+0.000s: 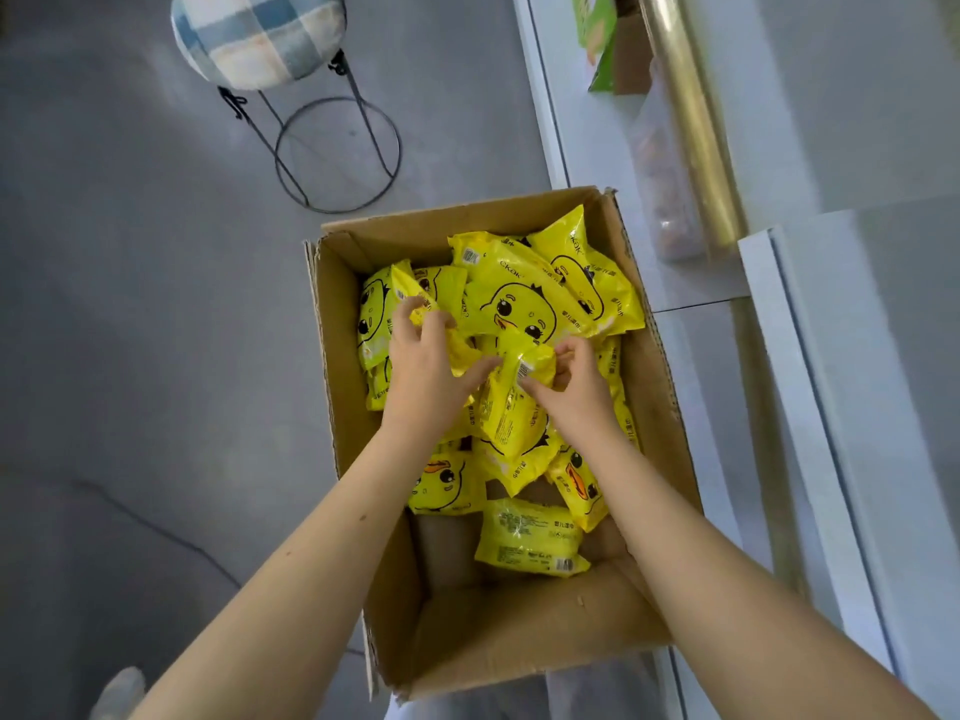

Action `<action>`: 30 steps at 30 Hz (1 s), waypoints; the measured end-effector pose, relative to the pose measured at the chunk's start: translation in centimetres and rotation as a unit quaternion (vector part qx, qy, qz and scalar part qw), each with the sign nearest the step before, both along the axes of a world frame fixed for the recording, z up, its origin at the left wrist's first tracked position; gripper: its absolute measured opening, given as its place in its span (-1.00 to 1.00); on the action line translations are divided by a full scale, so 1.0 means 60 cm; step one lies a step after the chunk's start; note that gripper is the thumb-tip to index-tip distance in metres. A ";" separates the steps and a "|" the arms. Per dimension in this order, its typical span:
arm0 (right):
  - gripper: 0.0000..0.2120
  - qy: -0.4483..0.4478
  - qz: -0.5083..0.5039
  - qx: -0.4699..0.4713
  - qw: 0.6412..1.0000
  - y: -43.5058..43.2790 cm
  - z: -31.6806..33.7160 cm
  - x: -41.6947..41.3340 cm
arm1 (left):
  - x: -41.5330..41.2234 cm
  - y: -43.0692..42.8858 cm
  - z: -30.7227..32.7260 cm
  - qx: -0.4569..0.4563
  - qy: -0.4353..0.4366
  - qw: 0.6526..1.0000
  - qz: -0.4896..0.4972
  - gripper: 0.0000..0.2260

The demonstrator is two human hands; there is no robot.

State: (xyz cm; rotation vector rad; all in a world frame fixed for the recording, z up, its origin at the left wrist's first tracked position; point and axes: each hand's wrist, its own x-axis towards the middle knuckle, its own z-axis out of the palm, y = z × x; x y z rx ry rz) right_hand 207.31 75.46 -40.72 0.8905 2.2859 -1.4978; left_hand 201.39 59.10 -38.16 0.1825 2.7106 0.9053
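Yellow packs (519, 298) printed with a cartoon duck lie heaped in an open cardboard box (519, 636) that stands on the grey floor (130, 330). The heap fills the far and middle part of the box, and bare cardboard shows at the near end. Both bare forearms reach down into the box from the near side.

The left hand (421, 366) is at the left of the heap. Its fingers are curled over the edge of a tilted pack (408, 291), and its thumb stretches towards the middle. The right hand (576, 387) is just beside it, at the centre of the heap. It pinches the crumpled top of an upright pack (511, 413) between thumb and bent fingers, with the barcode end turned up. The left thumb lies close against this same pack, though contact cannot be told for certain. One flat pack (530, 537) lies apart from the others with its printed back up, near the bare end of the box.

Beyond the box stands a stool (260, 39) with a checked cushion and a black wire frame. To the right, a white table (587, 148) runs alongside the box. It carries a gold roll (685, 122), a green carton (600, 39) and a clear bag (660, 174) whose contents are too blurred to make out.
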 end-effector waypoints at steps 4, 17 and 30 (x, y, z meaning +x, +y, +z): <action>-0.45 -0.002 -0.047 -0.010 0.999 -0.007 0.005 0.040 | 0.030 -0.005 0.008 0.047 -0.044 0.992 0.112 -0.65; -0.53 0.008 -0.210 -0.055 0.976 -0.028 0.017 0.142 | 0.132 -0.045 0.022 0.180 -0.216 0.923 0.263 -0.53; -0.36 -0.053 -0.204 -0.140 0.967 0.002 0.016 0.143 | 0.113 -0.061 0.024 0.304 -0.323 0.831 0.336 -0.80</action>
